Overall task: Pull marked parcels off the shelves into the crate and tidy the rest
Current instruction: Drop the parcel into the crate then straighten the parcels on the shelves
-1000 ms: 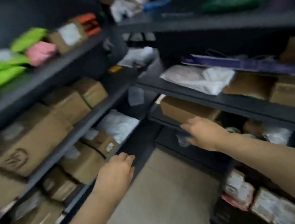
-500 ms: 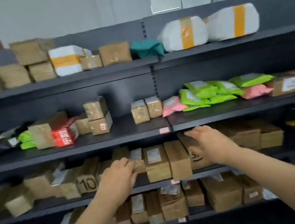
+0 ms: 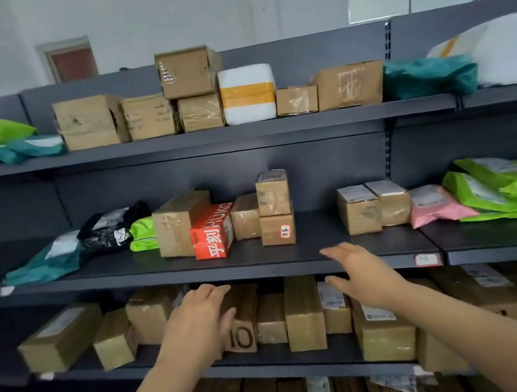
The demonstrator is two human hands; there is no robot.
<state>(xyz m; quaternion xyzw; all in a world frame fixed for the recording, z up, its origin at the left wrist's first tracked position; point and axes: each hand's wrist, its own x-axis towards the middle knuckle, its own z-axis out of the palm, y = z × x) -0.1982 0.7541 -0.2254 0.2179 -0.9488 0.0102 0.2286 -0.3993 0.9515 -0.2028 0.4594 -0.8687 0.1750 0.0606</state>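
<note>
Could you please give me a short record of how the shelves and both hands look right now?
shelving: dark grey shelves, parcels on each visible tier
left hand: laid on the box marked 10
right hand: open, empty, by the middle shelf's front edge
middle tier: red box, pink bag, green bags
crate: not in view

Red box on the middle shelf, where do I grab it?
Come from the front. The red box has a tall brown box against its left side and a smaller brown box crowding its right. Its front end pokes out with space above, so probably hook fingers over the top and slide it forward.
</note>
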